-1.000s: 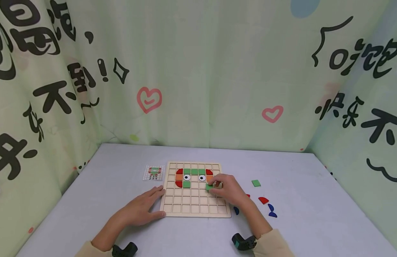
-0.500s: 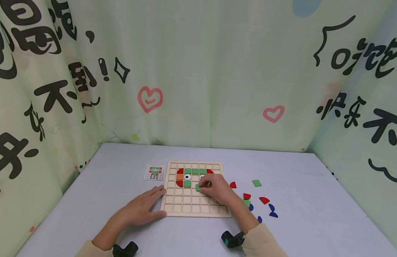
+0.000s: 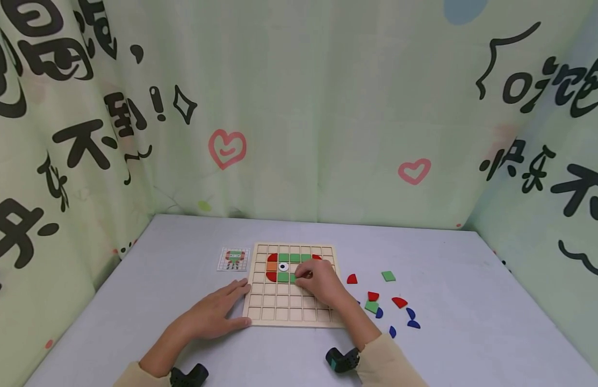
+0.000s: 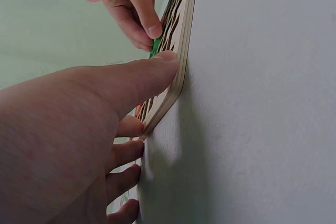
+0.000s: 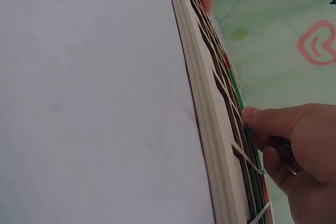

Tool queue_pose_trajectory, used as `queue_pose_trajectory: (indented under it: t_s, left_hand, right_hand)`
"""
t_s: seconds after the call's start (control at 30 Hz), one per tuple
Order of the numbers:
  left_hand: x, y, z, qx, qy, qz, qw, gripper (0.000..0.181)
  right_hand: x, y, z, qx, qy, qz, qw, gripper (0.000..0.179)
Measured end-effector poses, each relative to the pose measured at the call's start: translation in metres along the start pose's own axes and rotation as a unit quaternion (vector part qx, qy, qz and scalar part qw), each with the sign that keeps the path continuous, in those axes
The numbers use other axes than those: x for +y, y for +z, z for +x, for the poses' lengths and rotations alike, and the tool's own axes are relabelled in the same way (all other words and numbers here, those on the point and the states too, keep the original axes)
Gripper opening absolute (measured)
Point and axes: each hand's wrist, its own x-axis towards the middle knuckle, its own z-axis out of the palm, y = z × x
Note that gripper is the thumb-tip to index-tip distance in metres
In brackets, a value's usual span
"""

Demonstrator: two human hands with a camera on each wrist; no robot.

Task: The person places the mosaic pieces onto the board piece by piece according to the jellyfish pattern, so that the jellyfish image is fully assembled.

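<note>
A wooden grid board [image 3: 282, 301] lies on the table, with red, orange and green pieces and a round eye piece set in its upper cells. My left hand [image 3: 215, 310] rests along the board's left side, its fingers extended and its thumb [image 4: 152, 74] touching the front corner. Over the board, my right hand [image 3: 320, 280] pinches a green square tile [image 3: 292, 278] just right of a green tile placed in the grid. Green also shows beneath the right thumb [image 5: 251, 114] in the right wrist view. The right hand covers part of the upper right cells.
A small printed card [image 3: 233, 259] with a figure on a grid lies left of the board. Loose pieces are scattered to the right: a green square [image 3: 388, 276], a red quarter piece [image 3: 400, 302], blue half-rounds [image 3: 413, 324] and others. A patterned curtain [image 3: 279, 134] surrounds the table.
My right hand has moved left across the board with the green tile, down to the cell beside the placed green one. The left hand stays put. Loose pieces on the right came into view.
</note>
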Motion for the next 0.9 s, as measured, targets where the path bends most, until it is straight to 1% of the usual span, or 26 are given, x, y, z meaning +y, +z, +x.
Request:
queue_pose_trajectory:
  t_s: [0.17, 0.3, 0.43, 0.5, 0.6, 0.77, 0.9]
  left_hand:
    - [-0.002, 0.001, 0.002, 0.001, -0.002, 0.003, 1.0000, 0.077]
    - [-0.002, 0.002, 0.004, -0.005, -0.011, -0.004, 0.9999, 0.077]
    - [-0.001, 0.002, 0.003, -0.008, -0.018, -0.006, 0.9998, 0.076]
    - [-0.001, 0.002, 0.003, -0.009, -0.018, -0.006, 0.9998, 0.076]
    - [0.000, 0.002, 0.003, -0.010, -0.018, -0.004, 0.9998, 0.076]
    - [-0.001, 0.001, 0.003, -0.009, -0.017, 0.000, 0.9998, 0.077]
    - [-0.001, 0.001, 0.002, -0.010, -0.013, -0.003, 0.9999, 0.077]
  right_hand:
    - [0.000, 0.001, 0.002, 0.008, -0.001, -0.001, 1.0000, 0.005]
    - [0.001, 0.000, 0.002, -0.010, 0.010, 0.001, 0.9999, 0.005]
    - [0.003, -0.004, -0.001, -0.028, 0.009, 0.003, 0.9995, 0.008]
    - [0.006, -0.007, -0.004, -0.031, 0.009, 0.008, 0.9995, 0.009]
    - [0.009, -0.014, -0.008, -0.025, 0.012, 0.015, 0.9995, 0.010]
    - [0.014, -0.028, -0.016, -0.002, 0.033, 0.015, 0.9993, 0.012]
    - [0.021, -0.036, -0.022, 0.013, 0.058, 0.008, 0.9982, 0.014]
